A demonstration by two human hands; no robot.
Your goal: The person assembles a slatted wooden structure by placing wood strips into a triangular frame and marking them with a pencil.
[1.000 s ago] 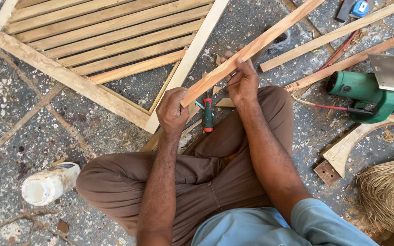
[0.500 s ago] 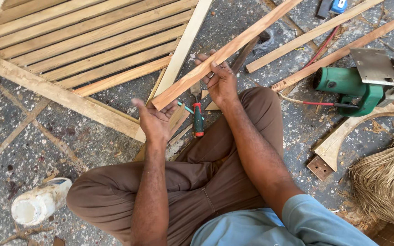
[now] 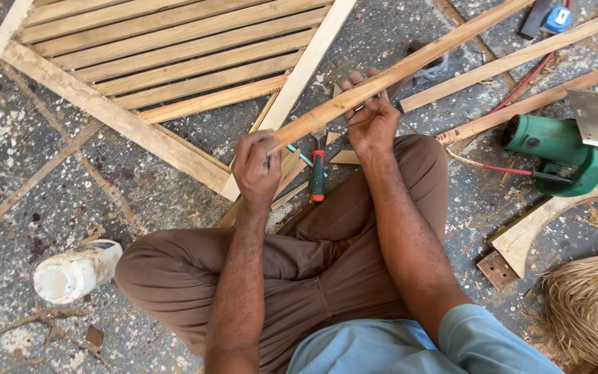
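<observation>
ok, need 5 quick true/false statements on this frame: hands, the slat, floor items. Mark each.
1. Both hands grip the same wooden slat. True: left hand at its near end, right hand further along.
2. The white plastic bottle stands upright. False: it lies on its side on the floor.
3. A green power tool lies to the person's right. True.
4. The red-and-green handled tool is in the right hand. False: it lies on the floor between the hands.
5. The slatted wooden frame rests on the lap. False: it lies on the floor ahead.
</observation>
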